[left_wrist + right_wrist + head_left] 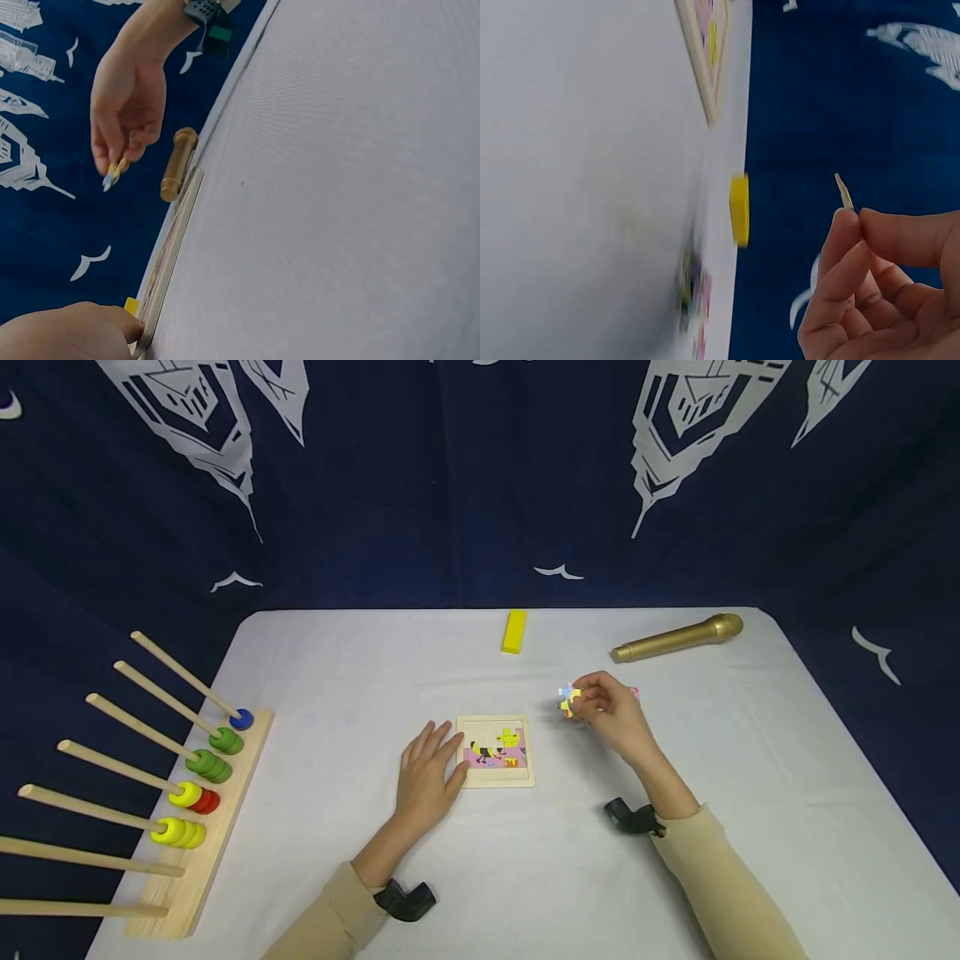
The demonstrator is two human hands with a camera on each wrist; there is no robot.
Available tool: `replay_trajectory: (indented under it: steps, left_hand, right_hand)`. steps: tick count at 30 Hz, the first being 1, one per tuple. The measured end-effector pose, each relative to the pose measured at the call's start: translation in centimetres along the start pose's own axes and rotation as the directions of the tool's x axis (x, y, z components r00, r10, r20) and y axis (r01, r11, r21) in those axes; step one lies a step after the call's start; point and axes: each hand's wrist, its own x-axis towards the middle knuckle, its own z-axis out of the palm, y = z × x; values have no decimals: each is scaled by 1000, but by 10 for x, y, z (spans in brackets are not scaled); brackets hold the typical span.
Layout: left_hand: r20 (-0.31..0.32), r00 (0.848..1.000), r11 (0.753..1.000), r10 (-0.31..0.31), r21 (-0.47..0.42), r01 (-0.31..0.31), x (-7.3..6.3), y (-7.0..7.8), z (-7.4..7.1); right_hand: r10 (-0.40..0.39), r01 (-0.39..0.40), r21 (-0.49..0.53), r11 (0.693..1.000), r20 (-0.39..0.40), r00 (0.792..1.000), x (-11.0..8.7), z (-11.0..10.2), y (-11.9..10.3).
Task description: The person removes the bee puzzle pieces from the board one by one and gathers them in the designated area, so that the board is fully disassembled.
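Note:
A square wooden puzzle tray (495,781) lies on the table, its lower part filled with pink pieces showing a yellow and black picture. My left hand (426,777) rests at the tray's left side with fingers extended, touching its edge. To the right of the tray, my right hand (611,714) is raised above the table and pinches a small jigsaw piece (844,192) between thumb and fingertips. The right wrist view shows that piece edge-on. Loose jigsaw pieces (694,289) lie on the table near the right hand, blurred there and mostly hidden by the hand in the head view.
A yellow block (513,632) stands at the table's far edge. A gold microphone (678,637) lies at the far right. Along the left side is a wooden peg rack (225,827) with long pegs and coloured beads. A dark blue patterned cloth (450,485) hangs behind.

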Motion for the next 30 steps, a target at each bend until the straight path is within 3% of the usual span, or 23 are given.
replay_trajectory:
  steps: [5,9,19,30]
  left_hand:
    - [0,1000,1000,-2,0,2,0,-1,1]
    - [8,1000,1000,-8,-3,8,0,-2,1]
    - [12,1000,1000,-11,-9,11,1,-2,2]
    - [3,1000,1000,-9,-11,9,1,0,0]
  right_hand:
    - [27,-28,-32,999,-45,999,-6,-31,20]
    - [46,-51,-57,997,-81,996,-8,-43,33]
    - [149,-156,-95,983,-74,986,-6,-45,49]
    - [147,-158,-191,969,-72,987,-1,-38,60]
